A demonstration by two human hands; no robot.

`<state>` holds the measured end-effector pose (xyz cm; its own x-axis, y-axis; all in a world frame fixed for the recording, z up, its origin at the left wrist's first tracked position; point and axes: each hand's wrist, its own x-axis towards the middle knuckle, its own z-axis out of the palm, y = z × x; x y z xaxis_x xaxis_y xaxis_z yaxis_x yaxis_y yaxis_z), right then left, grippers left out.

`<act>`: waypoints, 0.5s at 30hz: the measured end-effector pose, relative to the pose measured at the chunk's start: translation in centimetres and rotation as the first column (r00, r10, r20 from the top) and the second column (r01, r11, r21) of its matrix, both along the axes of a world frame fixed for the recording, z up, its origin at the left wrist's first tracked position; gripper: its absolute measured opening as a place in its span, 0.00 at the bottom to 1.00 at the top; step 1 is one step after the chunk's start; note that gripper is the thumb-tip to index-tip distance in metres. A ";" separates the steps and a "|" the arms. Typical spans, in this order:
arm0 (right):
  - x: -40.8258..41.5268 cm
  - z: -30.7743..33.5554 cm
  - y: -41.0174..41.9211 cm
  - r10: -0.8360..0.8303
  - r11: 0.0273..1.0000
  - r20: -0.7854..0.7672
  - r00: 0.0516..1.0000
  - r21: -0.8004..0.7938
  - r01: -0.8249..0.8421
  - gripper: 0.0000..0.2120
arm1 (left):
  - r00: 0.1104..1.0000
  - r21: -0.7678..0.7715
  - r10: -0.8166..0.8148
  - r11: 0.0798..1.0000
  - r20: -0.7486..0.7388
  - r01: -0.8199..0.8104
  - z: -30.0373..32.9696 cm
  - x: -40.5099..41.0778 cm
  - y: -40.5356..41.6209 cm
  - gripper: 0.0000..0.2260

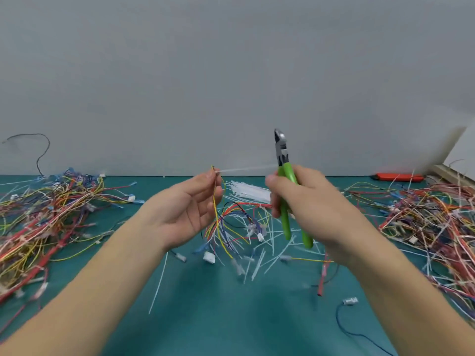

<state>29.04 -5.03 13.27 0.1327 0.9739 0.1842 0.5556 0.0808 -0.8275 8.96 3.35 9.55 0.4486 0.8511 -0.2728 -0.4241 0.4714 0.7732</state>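
My left hand (pixel 185 204) pinches the top of a bundle of coloured wires (pixel 226 227) between thumb and fingertips, palm up, above the green mat. The wires hang down and end in small white connectors. A white cable tie (pixel 244 168) is wrapped round the bundle's top, and its long tail sticks out to the right. My right hand (pixel 305 199) grips green-handled cutters (pixel 286 191), jaws pointing up. The tie's tail reaches the cutters just above the handles. Whether the jaws are open is blurred.
A green mat (pixel 205 317) covers the table. Big heaps of tied wire bundles (pixel 43 217) lie at the left and more wire bundles (pixel 431 219) at the right. A stack of white cable ties (pixel 246 190) and several cut tie tails (pixel 259 263) lie in the middle. A red tool (pixel 398 177) lies at the back right.
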 end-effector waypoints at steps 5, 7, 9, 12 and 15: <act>-2.3 -1.1 -1.0 0.196 0.928 -0.231 0.953 -0.271 -0.256 0.16 | 0.994 0.030 0.106 0.994 0.041 -0.107 0.1 0.3 0.0 0.04; -3.1 -1.8 -0.9 0.169 0.905 -0.299 0.939 -0.330 -0.268 0.17 | 0.991 0.044 0.129 0.990 0.030 -0.131 -0.1 0.4 -0.2 0.03; -3.5 -2.3 -0.6 0.135 0.911 -0.330 0.934 -0.330 -0.248 0.17 | 0.988 0.056 0.150 0.987 0.025 -0.151 -0.3 0.6 -0.3 0.03; -3.5 -2.7 -0.2 0.106 0.903 -0.432 0.896 -0.335 -0.269 0.18 | 0.985 0.072 0.172 0.982 0.024 -0.173 -0.4 0.7 -0.7 0.04; -3.6 -3.1 -0.1 0.109 0.902 -0.446 0.888 -0.331 -0.276 0.18 | 0.984 0.083 0.178 0.980 0.013 -0.178 -0.7 0.9 -1.1 0.09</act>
<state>25.42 -5.16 10.15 -0.0838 0.9701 -0.2280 0.1682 -0.2117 -0.9628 9.87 2.23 8.86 0.2890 0.9372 -0.1952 -0.4997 0.3216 0.8043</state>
